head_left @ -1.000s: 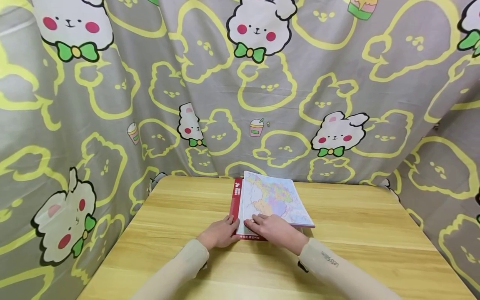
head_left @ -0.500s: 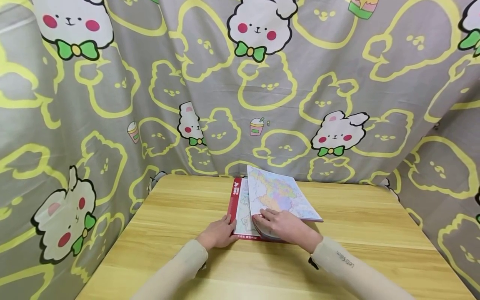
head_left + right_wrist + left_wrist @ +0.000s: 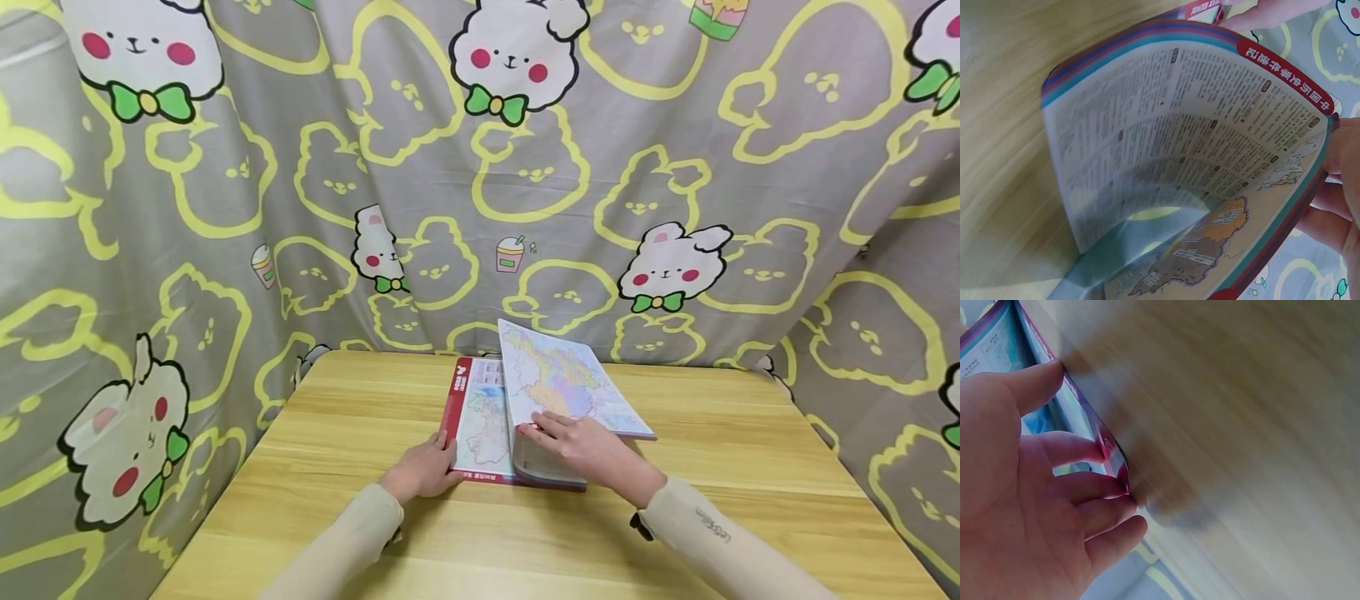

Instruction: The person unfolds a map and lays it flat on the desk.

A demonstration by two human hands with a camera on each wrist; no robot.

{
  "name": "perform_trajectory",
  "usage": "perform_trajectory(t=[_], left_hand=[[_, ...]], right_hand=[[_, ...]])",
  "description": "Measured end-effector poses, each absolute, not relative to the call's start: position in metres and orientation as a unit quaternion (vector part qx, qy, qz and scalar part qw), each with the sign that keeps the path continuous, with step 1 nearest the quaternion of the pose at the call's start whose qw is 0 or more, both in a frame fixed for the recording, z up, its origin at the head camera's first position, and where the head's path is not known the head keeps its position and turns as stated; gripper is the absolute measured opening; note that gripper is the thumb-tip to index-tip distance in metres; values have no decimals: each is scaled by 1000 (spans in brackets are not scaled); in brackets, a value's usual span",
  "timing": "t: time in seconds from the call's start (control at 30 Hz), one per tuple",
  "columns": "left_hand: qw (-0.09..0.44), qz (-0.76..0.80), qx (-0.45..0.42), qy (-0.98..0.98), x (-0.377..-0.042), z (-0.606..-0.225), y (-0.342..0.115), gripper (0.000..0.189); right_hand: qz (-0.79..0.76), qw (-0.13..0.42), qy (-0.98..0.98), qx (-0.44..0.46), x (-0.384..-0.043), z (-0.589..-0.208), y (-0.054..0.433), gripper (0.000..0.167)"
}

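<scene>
In the head view my right hand [image 3: 581, 442] grips the near left edge of a glossy map sheet [image 3: 558, 375], raised and bent up to the right. Its underside [image 3: 1141, 125] fills the right wrist view, with printed text columns, striped borders and a red label. My right fingers [image 3: 1329, 212] curl at its edge. Beneath lies a red-bordered map [image 3: 483, 417], flat on the table, partly covered. My left hand [image 3: 422, 468] holds that map's near left corner, its thumb at the near edge and its fingertips on the red border [image 3: 1110, 450].
The wooden table [image 3: 345, 417] extends around the maps on every side. A grey curtain [image 3: 300, 167] with yellow outlines and white rabbits hangs behind the table and along both sides.
My right hand has moved right and slightly up with the sheet, lifting it further from the map beneath. My left hand and the red-bordered map have slid left, and more of that map shows.
</scene>
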State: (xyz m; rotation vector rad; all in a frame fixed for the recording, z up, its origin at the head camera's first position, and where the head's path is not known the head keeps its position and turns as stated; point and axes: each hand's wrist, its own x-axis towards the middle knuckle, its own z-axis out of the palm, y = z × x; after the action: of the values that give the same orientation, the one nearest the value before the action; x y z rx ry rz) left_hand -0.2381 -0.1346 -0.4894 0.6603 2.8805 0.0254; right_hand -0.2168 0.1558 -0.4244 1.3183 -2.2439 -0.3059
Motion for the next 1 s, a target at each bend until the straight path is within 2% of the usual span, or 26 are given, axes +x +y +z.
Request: perform_trajectory(t=[0.23,0.37,0.5,0.7,1.0], left_hand=[[100,19,205,973,-236,-488,-142,71],[100,26,199,975,-236,-490,-146,72],[101,35,190,976,-238,-493,-148,74],[107,36,168,979,-240,-497,-155,80],[106,40,153,982,-242,-494,-165,82]], right_hand=[[-98,287,-812,498,-218,-425,165,48],[-90,308,-801,505,-216,-424,170,38],[-86,314,-800,504,-215,-423,176,68],[-65,319,-804,498,-215,-425,186,65],[-13,367,-786,497,-215,-421,197,54]])
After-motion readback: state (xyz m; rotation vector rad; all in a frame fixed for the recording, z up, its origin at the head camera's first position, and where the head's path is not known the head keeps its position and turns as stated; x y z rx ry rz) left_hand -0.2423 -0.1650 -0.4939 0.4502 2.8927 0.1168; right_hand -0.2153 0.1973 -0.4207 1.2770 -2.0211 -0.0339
